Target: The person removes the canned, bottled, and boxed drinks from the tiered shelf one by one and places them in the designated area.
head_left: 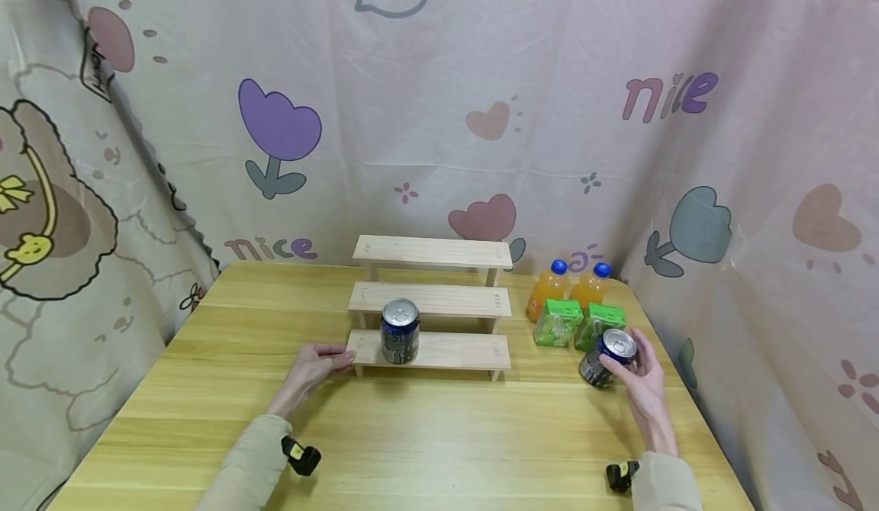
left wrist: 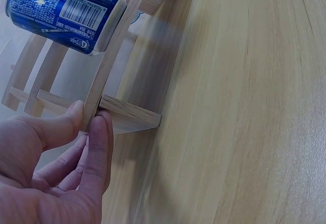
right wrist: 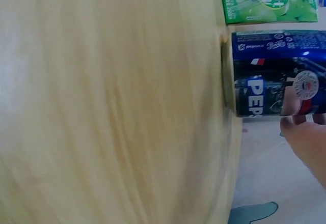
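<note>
My left hand (head_left: 312,370) pinches the left end of the lowest step of a three-tier wooden stand (head_left: 460,349), thumb on top and fingers below in the left wrist view. On that step, left of its middle, a blue soda can (head_left: 400,335) stands upright. Over at the right side of the table, my right hand (head_left: 647,385) grips a second blue can, a Pepsi can (head_left: 596,367), thumb on the near side and fingers round the far right side. The Pepsi lettering shows in the right wrist view, with the can's base close to the tabletop.
Two green juice cartons (head_left: 558,322) stand just behind the Pepsi can. Behind them are two orange drink bottles (head_left: 547,291) with blue caps. A patterned curtain (head_left: 412,114) hangs round the back and sides of the wooden table (head_left: 439,442).
</note>
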A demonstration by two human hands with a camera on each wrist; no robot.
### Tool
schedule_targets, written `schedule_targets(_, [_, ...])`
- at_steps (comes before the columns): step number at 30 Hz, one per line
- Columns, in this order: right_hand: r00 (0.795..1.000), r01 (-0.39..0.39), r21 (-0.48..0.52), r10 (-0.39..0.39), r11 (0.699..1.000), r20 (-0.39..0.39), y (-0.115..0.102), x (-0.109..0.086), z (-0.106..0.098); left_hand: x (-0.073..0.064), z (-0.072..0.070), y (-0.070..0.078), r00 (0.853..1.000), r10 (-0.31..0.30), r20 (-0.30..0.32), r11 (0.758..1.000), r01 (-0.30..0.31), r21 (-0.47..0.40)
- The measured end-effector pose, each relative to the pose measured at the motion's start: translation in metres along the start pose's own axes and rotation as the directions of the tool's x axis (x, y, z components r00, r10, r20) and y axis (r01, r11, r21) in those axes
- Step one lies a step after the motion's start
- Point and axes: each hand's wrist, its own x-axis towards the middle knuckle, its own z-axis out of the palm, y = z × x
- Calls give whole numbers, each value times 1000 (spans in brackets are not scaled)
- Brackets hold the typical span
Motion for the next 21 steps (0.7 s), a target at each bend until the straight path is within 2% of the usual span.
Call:
schedule_targets(2, [997, 42, 30, -40, 999, -61, -1, -1, 2, -1, 1, 1, 1000, -1, -2, 1000, 1, 10])
schedule_targets(5, [983, 121, 40, -114, 992, -147, -4, -3, 7, -1, 1, 1, 1000, -4, -4, 1000, 4, 11])
schedule_targets(11, [944, 222, -42, -225, 974, -240, -22, -14, 23, -1, 2, 1, 1000, -10, -4, 1000, 10, 13])
schedule_targets(17, [915, 287, -124, -310, 950, -257, -37, -24, 45, 1, 1, 2, 1000, -20, -11, 1000, 21, 23])
schedule_targets(21, [917, 325, -158, -352, 932, -190, -43, -29, 63, 1, 1, 2, 1000, -23, -17, 998, 24, 53])
